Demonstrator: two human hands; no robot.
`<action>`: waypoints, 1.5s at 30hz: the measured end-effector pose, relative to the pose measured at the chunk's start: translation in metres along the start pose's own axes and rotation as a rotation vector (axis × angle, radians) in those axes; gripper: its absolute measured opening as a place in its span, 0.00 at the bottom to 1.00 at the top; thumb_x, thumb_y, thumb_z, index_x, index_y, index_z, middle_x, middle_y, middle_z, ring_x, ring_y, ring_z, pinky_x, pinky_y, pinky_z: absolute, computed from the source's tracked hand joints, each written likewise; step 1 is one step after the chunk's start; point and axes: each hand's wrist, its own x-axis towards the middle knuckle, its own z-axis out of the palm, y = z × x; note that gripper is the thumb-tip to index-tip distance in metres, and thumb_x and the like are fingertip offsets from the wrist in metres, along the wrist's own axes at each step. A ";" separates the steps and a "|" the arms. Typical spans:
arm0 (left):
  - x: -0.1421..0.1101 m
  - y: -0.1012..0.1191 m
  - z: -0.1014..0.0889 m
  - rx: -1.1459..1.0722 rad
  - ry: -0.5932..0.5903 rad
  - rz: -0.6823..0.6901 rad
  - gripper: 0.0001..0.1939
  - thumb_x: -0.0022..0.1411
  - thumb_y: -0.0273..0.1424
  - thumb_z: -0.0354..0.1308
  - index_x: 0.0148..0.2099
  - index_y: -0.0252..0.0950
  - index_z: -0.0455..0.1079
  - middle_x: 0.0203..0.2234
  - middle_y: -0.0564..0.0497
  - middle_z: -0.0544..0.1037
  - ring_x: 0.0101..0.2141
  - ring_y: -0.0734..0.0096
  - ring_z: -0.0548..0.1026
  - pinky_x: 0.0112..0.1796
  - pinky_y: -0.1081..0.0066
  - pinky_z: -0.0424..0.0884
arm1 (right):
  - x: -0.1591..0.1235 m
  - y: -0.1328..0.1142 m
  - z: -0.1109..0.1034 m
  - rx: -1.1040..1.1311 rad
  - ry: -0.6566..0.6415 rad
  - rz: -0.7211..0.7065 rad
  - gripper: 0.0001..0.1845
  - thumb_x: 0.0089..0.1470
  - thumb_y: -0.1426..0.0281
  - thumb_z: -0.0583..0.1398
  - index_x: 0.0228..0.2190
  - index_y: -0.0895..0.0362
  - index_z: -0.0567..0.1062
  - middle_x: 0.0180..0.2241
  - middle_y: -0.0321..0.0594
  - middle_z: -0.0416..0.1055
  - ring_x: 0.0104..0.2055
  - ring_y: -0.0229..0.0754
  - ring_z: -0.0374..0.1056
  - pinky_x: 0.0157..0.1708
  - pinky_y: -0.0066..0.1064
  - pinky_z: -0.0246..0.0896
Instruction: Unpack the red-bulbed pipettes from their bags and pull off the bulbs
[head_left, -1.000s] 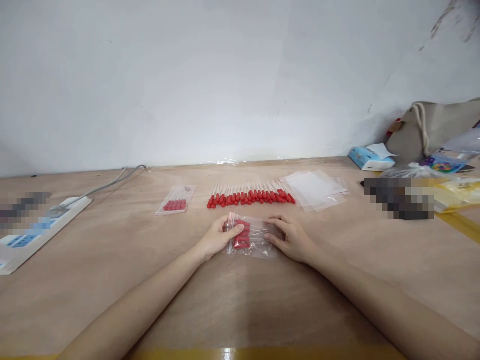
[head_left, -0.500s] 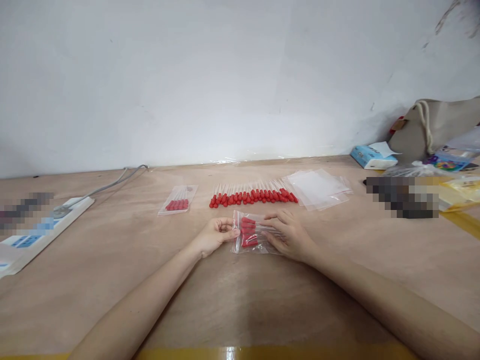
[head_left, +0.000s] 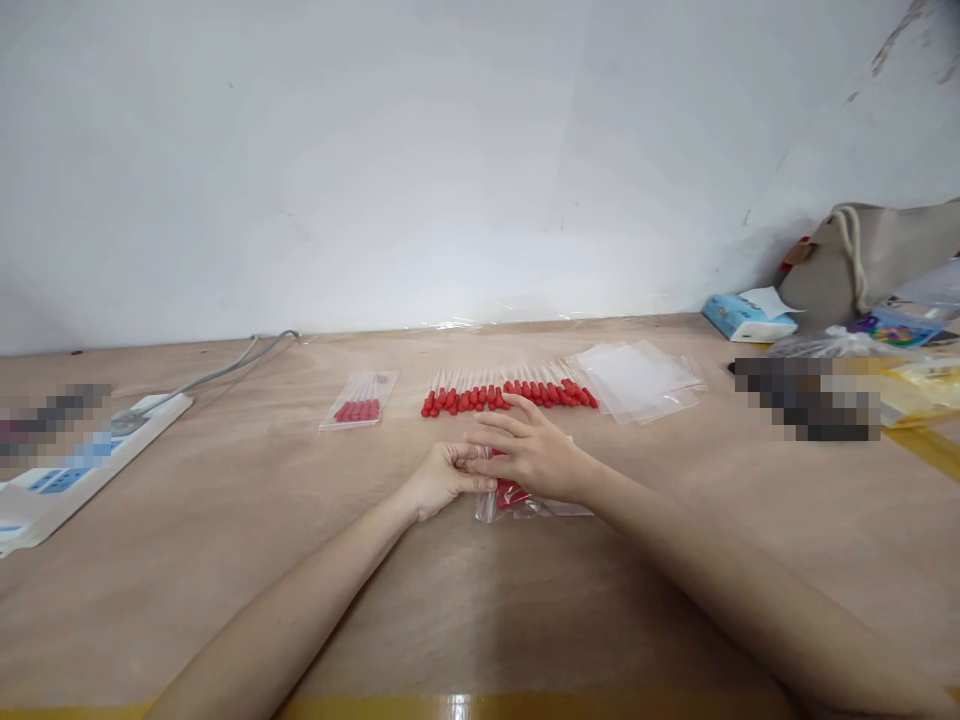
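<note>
My left hand (head_left: pixel 441 482) pinches the left, zip end of a clear zip-lock bag (head_left: pixel 553 508) that lies on the table in front of me. Inside it are droppers with red rubber bulbs (head_left: pixel 513 493), partly hidden. Over the top of this bag stretches my right hand (head_left: pixel 538 455), fingers extended toward the left hand and covering most of the bulbs. Just beyond my hands lies a row of droppers (head_left: pixel 469 398), red bulbs toward me and clear stems pointing away. A second filled bag (head_left: pixel 358 405) rests to the left of the row.
Flat clear bags (head_left: pixel 637 378) overlap at the row's right end. On the left lies a white power strip (head_left: pixel 142 425) with a grey cable (head_left: pixel 225 367). A tissue pack (head_left: pixel 748 318), a beige bag (head_left: pixel 892 250) and a blurred dark object (head_left: pixel 802 398) occupy the right side.
My right hand has moved left, from the stem part of the bag to over its bulbs and zip end. The held bag and my left hand have shifted slightly right and nearer.
</note>
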 end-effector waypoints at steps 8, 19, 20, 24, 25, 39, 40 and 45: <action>0.001 -0.008 -0.002 0.191 0.062 0.053 0.25 0.39 0.33 0.68 0.42 0.32 0.71 0.17 0.57 0.70 0.20 0.78 0.69 0.26 0.76 0.65 | -0.012 0.001 0.000 0.014 0.064 -0.034 0.09 0.57 0.69 0.53 0.34 0.51 0.73 0.43 0.31 0.71 0.46 0.38 0.60 0.53 0.42 0.49; -0.012 -0.011 -0.011 1.212 0.189 0.994 0.12 0.58 0.29 0.53 0.45 0.40 0.70 0.40 0.47 0.73 0.44 0.67 0.68 0.44 0.64 0.65 | -0.028 0.002 0.014 0.056 0.165 0.151 0.08 0.54 0.73 0.54 0.31 0.51 0.73 0.34 0.32 0.74 0.42 0.36 0.62 0.49 0.39 0.50; -0.010 -0.012 -0.011 1.251 0.204 1.042 0.11 0.57 0.29 0.54 0.44 0.40 0.70 0.38 0.48 0.74 0.42 0.67 0.68 0.42 0.65 0.65 | -0.028 0.002 0.013 0.060 0.164 0.157 0.08 0.54 0.73 0.54 0.31 0.51 0.73 0.34 0.32 0.74 0.42 0.36 0.62 0.49 0.39 0.50; -0.005 -0.012 -0.006 1.345 0.212 1.172 0.06 0.57 0.27 0.54 0.35 0.41 0.71 0.32 0.53 0.77 0.36 0.71 0.70 0.38 0.67 0.63 | -0.025 0.000 0.012 0.086 0.148 0.163 0.10 0.55 0.73 0.53 0.32 0.51 0.73 0.34 0.31 0.74 0.41 0.36 0.62 0.48 0.39 0.50; -0.004 -0.012 -0.006 1.364 0.206 1.194 0.06 0.58 0.26 0.53 0.34 0.40 0.71 0.31 0.53 0.77 0.36 0.71 0.70 0.37 0.67 0.63 | -0.024 0.000 0.012 0.091 0.145 0.165 0.10 0.55 0.74 0.52 0.32 0.51 0.73 0.34 0.31 0.74 0.40 0.36 0.63 0.48 0.39 0.50; -0.004 -0.001 -0.018 1.378 -0.194 1.072 0.10 0.60 0.23 0.47 0.34 0.38 0.69 0.39 0.48 0.76 0.47 0.69 0.69 0.49 0.65 0.63 | -0.026 0.002 0.015 0.107 0.101 0.142 0.11 0.54 0.77 0.51 0.30 0.53 0.71 0.36 0.31 0.74 0.42 0.37 0.62 0.50 0.39 0.48; -0.003 -0.002 -0.018 1.387 -0.199 1.093 0.10 0.60 0.23 0.47 0.34 0.38 0.69 0.39 0.48 0.76 0.47 0.69 0.69 0.50 0.65 0.63 | -0.026 0.002 0.015 0.112 0.084 0.138 0.10 0.54 0.77 0.51 0.30 0.53 0.71 0.36 0.31 0.73 0.43 0.37 0.62 0.51 0.39 0.47; 0.000 -0.006 -0.023 1.454 -0.098 1.257 0.09 0.58 0.20 0.48 0.35 0.34 0.69 0.37 0.46 0.76 0.47 0.68 0.70 0.49 0.68 0.66 | -0.027 0.006 0.011 0.184 0.059 0.160 0.10 0.54 0.77 0.50 0.32 0.54 0.70 0.38 0.33 0.73 0.43 0.37 0.62 0.52 0.40 0.46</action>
